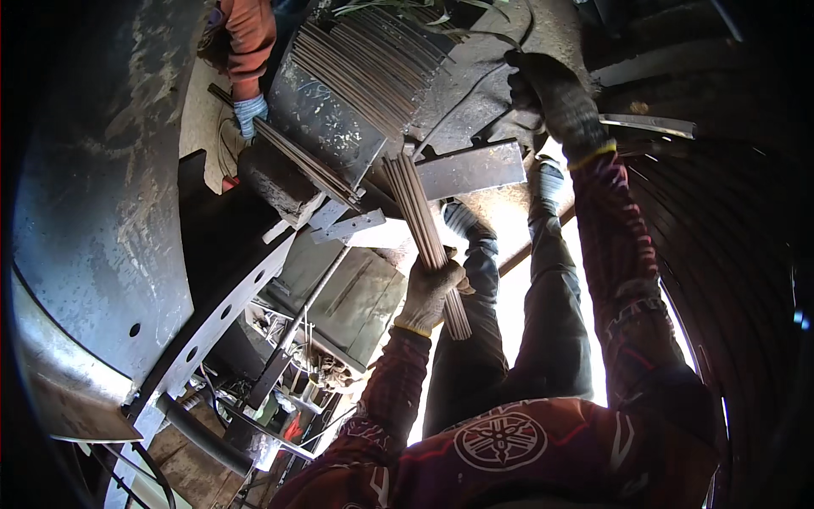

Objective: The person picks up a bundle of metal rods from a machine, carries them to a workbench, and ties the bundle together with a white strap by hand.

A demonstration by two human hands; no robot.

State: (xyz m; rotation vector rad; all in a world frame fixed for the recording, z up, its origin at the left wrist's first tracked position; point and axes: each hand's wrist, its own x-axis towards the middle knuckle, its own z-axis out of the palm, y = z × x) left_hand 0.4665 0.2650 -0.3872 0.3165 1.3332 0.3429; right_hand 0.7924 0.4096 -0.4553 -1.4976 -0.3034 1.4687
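My left hand, in a grey knit glove with a yellow cuff, is closed around a bundle of thin metal rods. The bundle leans up and left, and its lower ends stick out below my fist. My right arm reaches far forward; my right hand, in a dark glove, has its fingers curled beside a thin dark strip. Whether that strip is in its grip is hidden. Many more rods lie side by side on a dark metal plate ahead of me.
At the far left a co-worker's blue-gloved hand is at another bundle of rods, by a heavy metal block. A steel angle piece lies ahead of my feet. A large metal machine panel stands left; dark ribbed material lies right.
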